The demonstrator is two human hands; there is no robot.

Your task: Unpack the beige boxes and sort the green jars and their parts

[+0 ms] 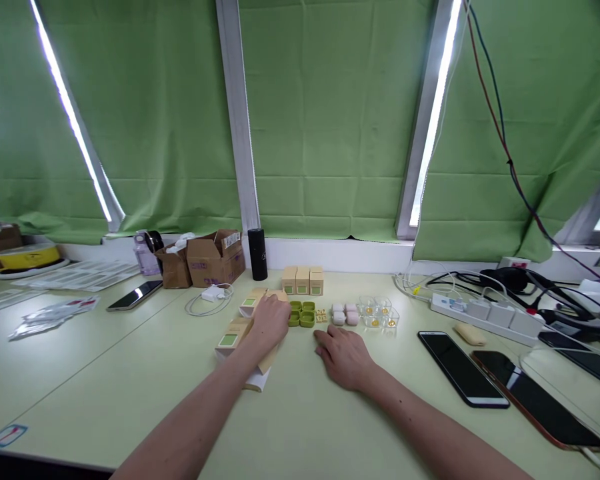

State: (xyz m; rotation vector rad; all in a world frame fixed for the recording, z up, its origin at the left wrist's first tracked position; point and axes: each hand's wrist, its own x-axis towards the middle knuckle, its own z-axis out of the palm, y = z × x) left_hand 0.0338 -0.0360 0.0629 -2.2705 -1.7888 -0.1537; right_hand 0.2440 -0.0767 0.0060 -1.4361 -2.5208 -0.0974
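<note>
My left hand (273, 321) reaches over flattened cartons (235, 331) with green labels, lying left of centre. Its fingers curl down at the far carton (250, 301) and seem to pinch it; the fingertips are partly hidden. Resting on the table, my right hand (345, 357) holds nothing, its fingers stretched and slightly apart. Just beyond it are green square trays (307, 319), small yellowish pieces (321, 316), white and pink rounded blocks (351, 315) and clear cups (383, 307) with gold bits inside. Three upright small boxes (303, 281) stand behind in a row.
A black bottle (257, 255) and an open cardboard box (215, 259) stand at the back. A white charger (213, 293) with cable lies to the left, near a phone (135, 295). On the right are two phones (463, 368) and a power strip (485, 319) with tangled cables.
</note>
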